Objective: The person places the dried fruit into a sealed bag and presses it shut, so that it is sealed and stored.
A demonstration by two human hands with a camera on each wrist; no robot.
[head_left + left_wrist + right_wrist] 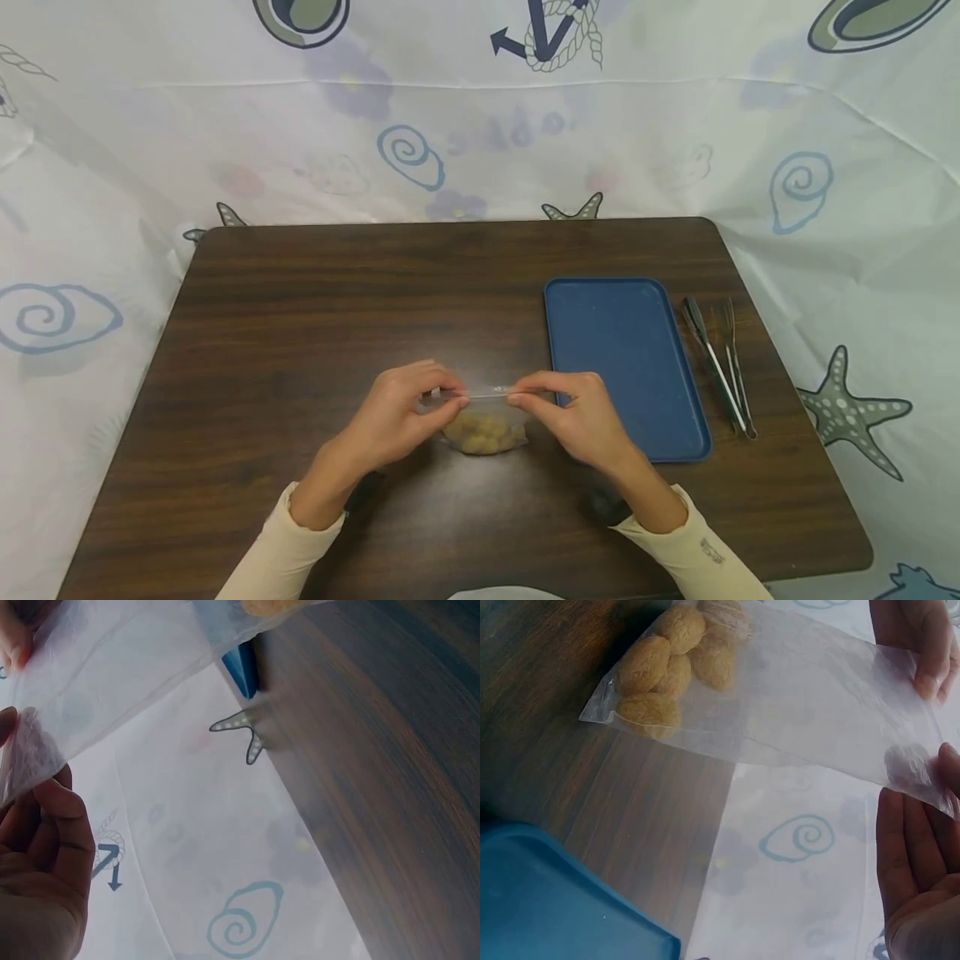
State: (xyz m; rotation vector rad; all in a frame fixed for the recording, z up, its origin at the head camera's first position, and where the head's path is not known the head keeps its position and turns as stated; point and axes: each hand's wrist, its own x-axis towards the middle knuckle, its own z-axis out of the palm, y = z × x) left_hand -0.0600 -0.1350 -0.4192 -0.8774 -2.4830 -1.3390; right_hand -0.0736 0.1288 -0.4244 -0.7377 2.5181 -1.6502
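A clear plastic bag stands over the table in front of me, holding several tan, wrinkled oval pieces in its bottom; I cannot tell what kind they are. My left hand pinches the left end of the bag's top edge between thumb and fingers. Opposite it, my right hand pinches the right end, so the edge is stretched straight between them. In the left wrist view the bag crosses the upper left, its contents mostly out of frame.
A blue tray lies on the brown wooden table, just right of the bag. Beyond it, near the right table edge, are long metal utensils. A patterned white cloth hangs behind. Part of a white object shows at the near edge.
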